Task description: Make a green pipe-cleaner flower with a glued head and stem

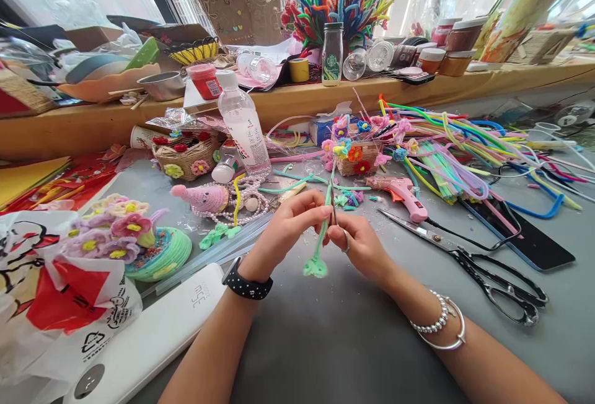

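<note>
My left hand [297, 221] is closed in a pinch on a light green pipe cleaner [317, 266], whose flower-like looped end hangs below the fingers. My right hand [365, 246] grips a small pair of scissors [333, 196], the narrow blades pointing away from me alongside the green stem. Fingers partly hide the handles, and whether the blades touch the stem I cannot tell. Beyond the hands lie green pipe cleaner pieces [346, 197]. A pink hot glue gun [403, 196] rests right of them, near large black-handled scissors [465, 255].
A clear bottle [244, 125] stands behind the left hand, by a pink crocheted piece [202, 198] and beads. Pipe cleaner flowers [111, 230] and a white device [153, 336] lie left. A flower-covered basket [356, 157], loose pipe cleaners [455, 144] and a phone [534, 243] are rightward.
</note>
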Demonstrator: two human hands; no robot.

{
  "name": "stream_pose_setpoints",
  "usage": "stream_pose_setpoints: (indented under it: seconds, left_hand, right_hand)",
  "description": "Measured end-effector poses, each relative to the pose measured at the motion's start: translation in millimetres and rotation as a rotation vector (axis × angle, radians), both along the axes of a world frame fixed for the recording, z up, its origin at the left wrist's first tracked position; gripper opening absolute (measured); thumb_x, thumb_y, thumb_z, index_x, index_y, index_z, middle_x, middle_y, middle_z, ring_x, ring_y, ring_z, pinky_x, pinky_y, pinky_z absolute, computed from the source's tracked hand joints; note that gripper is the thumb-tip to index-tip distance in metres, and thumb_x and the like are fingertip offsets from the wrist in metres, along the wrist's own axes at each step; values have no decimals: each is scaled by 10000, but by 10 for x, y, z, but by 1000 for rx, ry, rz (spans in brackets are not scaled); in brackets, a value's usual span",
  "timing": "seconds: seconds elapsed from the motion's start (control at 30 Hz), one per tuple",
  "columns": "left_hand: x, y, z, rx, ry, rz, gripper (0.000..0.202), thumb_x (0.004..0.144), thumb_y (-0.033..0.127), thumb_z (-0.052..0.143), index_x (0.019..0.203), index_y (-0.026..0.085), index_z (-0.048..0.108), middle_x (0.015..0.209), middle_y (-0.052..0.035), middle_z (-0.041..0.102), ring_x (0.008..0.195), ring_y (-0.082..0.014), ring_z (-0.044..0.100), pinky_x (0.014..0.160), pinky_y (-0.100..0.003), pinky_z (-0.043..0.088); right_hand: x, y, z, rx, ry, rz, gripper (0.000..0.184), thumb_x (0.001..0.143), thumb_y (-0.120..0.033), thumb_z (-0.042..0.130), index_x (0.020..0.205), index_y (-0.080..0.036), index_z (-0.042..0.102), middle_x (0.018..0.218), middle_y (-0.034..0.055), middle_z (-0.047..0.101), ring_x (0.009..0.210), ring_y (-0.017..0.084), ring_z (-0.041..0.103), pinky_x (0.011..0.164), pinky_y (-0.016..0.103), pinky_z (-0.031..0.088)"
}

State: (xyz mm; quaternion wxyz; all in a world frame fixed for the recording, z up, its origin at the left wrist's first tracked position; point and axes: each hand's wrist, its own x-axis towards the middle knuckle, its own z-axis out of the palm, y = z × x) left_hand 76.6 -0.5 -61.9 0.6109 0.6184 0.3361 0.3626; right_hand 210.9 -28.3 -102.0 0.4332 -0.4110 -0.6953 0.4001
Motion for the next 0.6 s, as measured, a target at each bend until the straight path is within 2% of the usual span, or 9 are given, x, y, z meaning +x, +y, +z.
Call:
stream_pose_setpoints:
  seconds: [0.33, 0.6]
  left_hand:
    - [6, 0, 29, -8, -9, 10, 202, 731, 223, 503, 565, 158, 407, 524, 56, 398, 504, -59, 389, 500, -186, 314]
    - [-3, -7, 56, 38, -8, 90, 181, 708, 228, 515, 567, 162, 424, 535, 51, 408, 512, -66, 392, 493, -192, 320]
  right_hand:
    - [-17, -10, 21, 17, -10, -56, 494, 738, -610, 354, 535, -163, 413, 495, -16, 410, 472, 87, 346, 458, 208, 290]
    - [-14, -9, -7, 44, -22, -92, 455, 757, -537, 413, 497, -167, 377, 454, -34, 382, 440, 72, 314, 442, 197, 269]
